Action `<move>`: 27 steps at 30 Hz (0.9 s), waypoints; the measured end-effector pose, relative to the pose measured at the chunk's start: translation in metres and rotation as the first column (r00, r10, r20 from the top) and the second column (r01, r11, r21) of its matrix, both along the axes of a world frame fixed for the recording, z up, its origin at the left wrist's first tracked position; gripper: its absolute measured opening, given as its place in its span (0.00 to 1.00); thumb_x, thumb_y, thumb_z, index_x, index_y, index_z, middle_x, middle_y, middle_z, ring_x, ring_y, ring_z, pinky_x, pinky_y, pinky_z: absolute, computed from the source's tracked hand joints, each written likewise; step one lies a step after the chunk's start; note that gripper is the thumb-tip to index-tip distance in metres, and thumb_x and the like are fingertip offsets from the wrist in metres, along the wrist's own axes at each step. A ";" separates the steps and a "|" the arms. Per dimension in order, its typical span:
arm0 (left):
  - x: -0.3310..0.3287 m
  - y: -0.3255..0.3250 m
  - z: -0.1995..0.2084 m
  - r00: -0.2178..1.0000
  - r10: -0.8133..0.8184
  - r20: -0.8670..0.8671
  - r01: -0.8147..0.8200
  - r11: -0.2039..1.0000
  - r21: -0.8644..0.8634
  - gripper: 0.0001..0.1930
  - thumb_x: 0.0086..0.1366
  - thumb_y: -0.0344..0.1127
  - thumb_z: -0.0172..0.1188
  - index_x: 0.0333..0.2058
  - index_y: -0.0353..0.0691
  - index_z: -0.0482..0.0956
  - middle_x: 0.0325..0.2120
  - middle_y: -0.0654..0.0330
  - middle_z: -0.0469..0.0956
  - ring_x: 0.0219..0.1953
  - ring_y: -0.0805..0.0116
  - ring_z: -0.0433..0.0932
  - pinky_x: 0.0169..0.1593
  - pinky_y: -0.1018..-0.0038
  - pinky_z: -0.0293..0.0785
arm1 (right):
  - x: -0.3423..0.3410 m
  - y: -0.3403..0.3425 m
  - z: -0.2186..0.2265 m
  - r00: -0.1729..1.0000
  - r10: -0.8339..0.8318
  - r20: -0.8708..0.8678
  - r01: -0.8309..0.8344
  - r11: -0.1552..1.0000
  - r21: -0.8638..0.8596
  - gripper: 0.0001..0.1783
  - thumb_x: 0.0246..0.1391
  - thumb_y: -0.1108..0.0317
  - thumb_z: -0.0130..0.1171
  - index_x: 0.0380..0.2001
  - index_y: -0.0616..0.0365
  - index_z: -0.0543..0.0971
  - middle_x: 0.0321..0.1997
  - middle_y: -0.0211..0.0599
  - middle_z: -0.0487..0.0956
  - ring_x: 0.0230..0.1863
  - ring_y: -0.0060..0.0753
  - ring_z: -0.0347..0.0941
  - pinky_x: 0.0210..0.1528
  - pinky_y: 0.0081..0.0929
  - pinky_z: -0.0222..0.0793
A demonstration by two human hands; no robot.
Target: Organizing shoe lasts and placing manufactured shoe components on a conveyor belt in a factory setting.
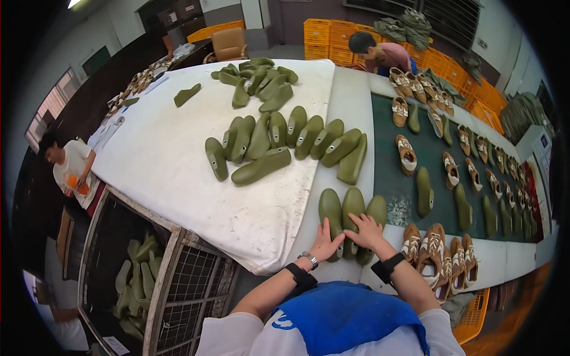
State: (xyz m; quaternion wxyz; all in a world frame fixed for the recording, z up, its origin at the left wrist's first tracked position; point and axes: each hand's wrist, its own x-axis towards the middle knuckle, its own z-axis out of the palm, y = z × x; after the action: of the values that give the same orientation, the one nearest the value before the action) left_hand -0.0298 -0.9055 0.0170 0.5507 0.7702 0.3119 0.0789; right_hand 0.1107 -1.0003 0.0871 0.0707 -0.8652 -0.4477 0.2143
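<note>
Three olive-green shoe lasts stand side by side near me on the pale table edge: a left last (330, 209), a middle last (352, 203) and a right last (377, 209). My left hand (325, 243) lies over the lower part of the left last, fingers stretched and thumb apart. Across the middle last and toward the right one, my right hand (364, 232) rests with its fingers spread. The two thumbs nearly meet between the lasts. Beyond them, more green lasts (258, 137) are lined up on the white cloth, with one last (261, 166) lying across in front.
A loose pile of lasts (273, 89) lies farther back. On the right, a green mat (389, 196) bears rows of brown-and-white sneakers (406, 155) and lasts. Close right stand more sneakers (433, 246). A wire-sided cart (196, 291) holds lasts at lower left. Two people work nearby; orange crates (317, 35) stack behind.
</note>
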 end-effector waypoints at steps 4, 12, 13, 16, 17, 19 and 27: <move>-0.012 0.063 0.014 0.981 -0.191 -0.036 0.193 0.979 0.057 0.43 0.56 0.53 0.56 0.59 0.30 0.48 0.57 0.38 0.54 0.61 0.48 0.53 0.62 0.66 0.51 | -0.009 -0.022 -0.005 0.997 0.009 0.074 -0.013 0.998 0.060 0.39 0.44 0.39 0.53 0.59 0.39 0.60 0.60 0.47 0.62 0.63 0.48 0.53 0.56 0.63 0.49; 0.018 0.299 0.004 0.921 0.386 0.050 -0.269 0.540 0.797 0.32 0.46 0.26 0.54 0.54 0.47 0.63 0.50 0.55 0.67 0.55 0.51 0.62 0.54 0.57 0.62 | -0.028 -0.029 -0.014 0.965 -0.028 0.259 -0.038 0.969 0.245 0.33 0.43 0.46 0.54 0.54 0.43 0.67 0.48 0.44 0.73 0.56 0.46 0.62 0.54 0.59 0.54; 0.022 0.305 0.006 0.912 0.402 -0.080 -0.226 0.657 0.719 0.30 0.47 0.27 0.55 0.52 0.50 0.64 0.50 0.56 0.67 0.54 0.53 0.64 0.54 0.58 0.62 | -0.028 -0.030 -0.014 0.959 -0.045 0.278 -0.033 0.962 0.270 0.32 0.43 0.45 0.55 0.52 0.43 0.69 0.45 0.43 0.74 0.55 0.46 0.63 0.53 0.59 0.55; 0.034 0.309 0.005 0.876 0.435 -0.208 -0.225 0.750 0.622 0.24 0.47 0.28 0.55 0.46 0.54 0.69 0.47 0.57 0.70 0.51 0.57 0.67 0.51 0.59 0.63 | -0.032 -0.031 -0.013 0.955 -0.055 0.291 -0.022 0.966 0.258 0.32 0.42 0.45 0.55 0.52 0.43 0.70 0.43 0.43 0.75 0.54 0.45 0.64 0.52 0.59 0.57; 0.036 0.309 0.003 0.855 0.475 -0.209 -0.261 0.741 0.619 0.20 0.46 0.28 0.55 0.40 0.53 0.72 0.45 0.58 0.72 0.50 0.59 0.69 0.49 0.60 0.64 | -0.031 -0.026 -0.013 0.956 -0.058 0.289 -0.020 0.965 0.260 0.32 0.42 0.45 0.55 0.52 0.43 0.70 0.43 0.43 0.75 0.54 0.45 0.64 0.52 0.59 0.57; 0.029 0.297 0.000 0.930 0.309 -0.201 -0.141 0.801 0.582 0.16 0.44 0.27 0.55 0.35 0.52 0.74 0.43 0.58 0.73 0.48 0.60 0.70 0.47 0.61 0.64 | -0.029 -0.028 -0.011 0.955 -0.069 0.288 -0.016 0.959 0.284 0.32 0.41 0.46 0.56 0.52 0.43 0.70 0.42 0.43 0.75 0.54 0.46 0.64 0.52 0.59 0.57; -0.034 0.130 0.019 0.686 -0.722 0.087 0.480 0.538 0.693 0.19 0.37 0.19 0.58 0.32 0.47 0.76 0.54 0.51 0.61 0.58 0.40 0.56 0.58 0.56 0.56 | -0.018 -0.026 -0.011 0.960 -0.070 0.272 -0.002 0.966 0.259 0.32 0.42 0.47 0.56 0.52 0.45 0.69 0.41 0.45 0.75 0.54 0.49 0.63 0.53 0.59 0.56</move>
State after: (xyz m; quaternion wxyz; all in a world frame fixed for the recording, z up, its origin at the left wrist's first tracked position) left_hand -0.0642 -0.7759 0.0360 0.3044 0.9360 -0.1302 0.1195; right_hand 0.0925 -1.0265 0.0758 0.1219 -0.8780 -0.4621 0.0292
